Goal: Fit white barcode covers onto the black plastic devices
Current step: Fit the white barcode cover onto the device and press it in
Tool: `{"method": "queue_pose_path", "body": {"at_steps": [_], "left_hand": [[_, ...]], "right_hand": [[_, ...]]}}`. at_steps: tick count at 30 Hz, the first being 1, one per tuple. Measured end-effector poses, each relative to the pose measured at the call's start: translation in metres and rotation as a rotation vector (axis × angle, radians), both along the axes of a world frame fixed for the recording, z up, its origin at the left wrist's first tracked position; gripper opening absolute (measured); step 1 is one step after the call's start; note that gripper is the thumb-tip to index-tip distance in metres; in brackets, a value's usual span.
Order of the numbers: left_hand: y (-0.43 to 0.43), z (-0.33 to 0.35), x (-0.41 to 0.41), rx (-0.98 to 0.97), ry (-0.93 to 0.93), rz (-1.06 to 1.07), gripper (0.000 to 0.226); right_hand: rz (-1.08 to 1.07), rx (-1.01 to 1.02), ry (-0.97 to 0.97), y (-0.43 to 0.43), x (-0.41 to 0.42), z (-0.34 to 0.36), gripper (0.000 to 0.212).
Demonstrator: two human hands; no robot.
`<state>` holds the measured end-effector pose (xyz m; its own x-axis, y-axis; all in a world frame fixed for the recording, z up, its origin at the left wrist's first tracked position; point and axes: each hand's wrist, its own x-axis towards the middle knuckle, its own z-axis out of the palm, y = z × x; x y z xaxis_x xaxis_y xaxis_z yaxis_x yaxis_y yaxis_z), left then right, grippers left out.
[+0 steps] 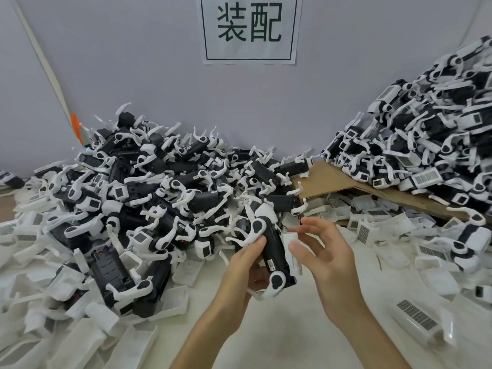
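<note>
Left hand [243,265] gripped long black plastic device [275,249] near piles [159,195]. Right hand [326,251] pinched small white plastic cover [294,262], touching device side. Fitting step in hand; next likely needs lining up, firm push

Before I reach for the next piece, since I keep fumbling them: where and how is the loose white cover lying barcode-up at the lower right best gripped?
Probably pinch the white cover across its narrow width, thumb on one long edge, fingers on the other, coming from above. It lies flat, barcode up, nearest the right hand, which is busy with another cover.
</note>
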<state>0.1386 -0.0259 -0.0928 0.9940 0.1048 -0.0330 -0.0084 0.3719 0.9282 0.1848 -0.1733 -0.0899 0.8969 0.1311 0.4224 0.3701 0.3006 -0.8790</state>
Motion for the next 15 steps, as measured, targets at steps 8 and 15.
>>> {"method": "queue_pose_path", "body": {"at_steps": [8, 15], "left_hand": [[-0.0034, -0.0038, -0.0004, 0.05, -0.042, -0.053, 0.05], [-0.001, -0.0036, -0.0007, 0.073, -0.066, -0.075, 0.054]], "right_hand": [[-0.032, -0.032, 0.058, 0.0034, -0.0023, -0.0021, 0.031], [-0.023, -0.061, 0.065, 0.0051, -0.0062, -0.0004, 0.021]]}}
